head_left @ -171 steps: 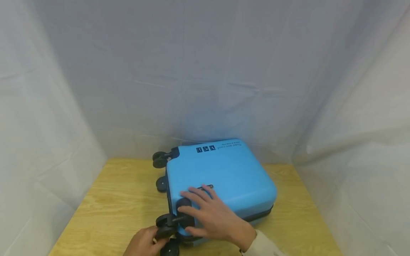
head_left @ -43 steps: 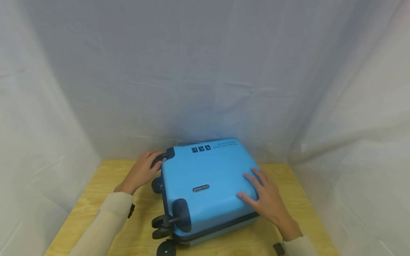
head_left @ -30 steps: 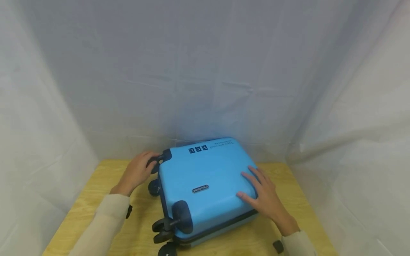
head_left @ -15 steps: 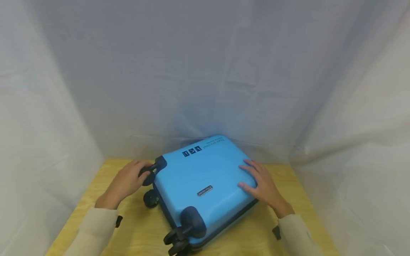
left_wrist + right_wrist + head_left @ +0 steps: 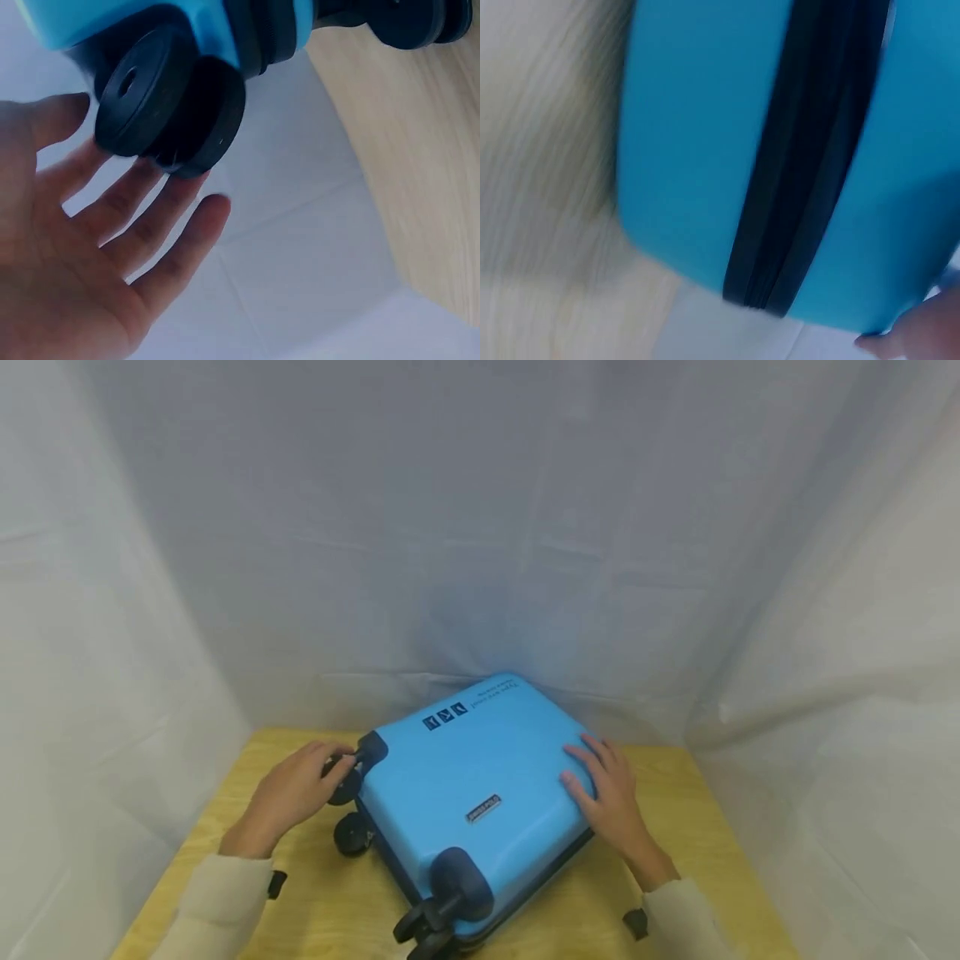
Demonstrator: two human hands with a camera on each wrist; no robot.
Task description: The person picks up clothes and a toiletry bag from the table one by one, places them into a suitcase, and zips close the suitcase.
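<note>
A bright blue hard-shell suitcase (image 5: 480, 777) lies flat on the wooden table (image 5: 300, 902), skewed, with its black wheels toward me and to the left. My left hand (image 5: 296, 785) is at the far-left wheel (image 5: 347, 781). In the left wrist view, the left hand (image 5: 112, 225) has straight fingers that touch the black double wheel (image 5: 169, 112) from below. My right hand (image 5: 607, 789) rests flat, fingers spread, on the shell's right edge. The right wrist view shows the blue shell (image 5: 697, 150), its black zipper band (image 5: 802, 157) and one fingertip (image 5: 911, 337) on the shell's edge.
White cloth (image 5: 480, 527) hangs close behind and on both sides of the table. The suitcase's far corner nearly reaches the back cloth. A near wheel pair (image 5: 423, 927) sits at the table's front edge. Bare wood shows left and right of the suitcase.
Both hands left the near wheel corner and took opposite sides. Over the last second the suitcase has turned counterclockwise, near wheels swinging right, far end swinging left.
</note>
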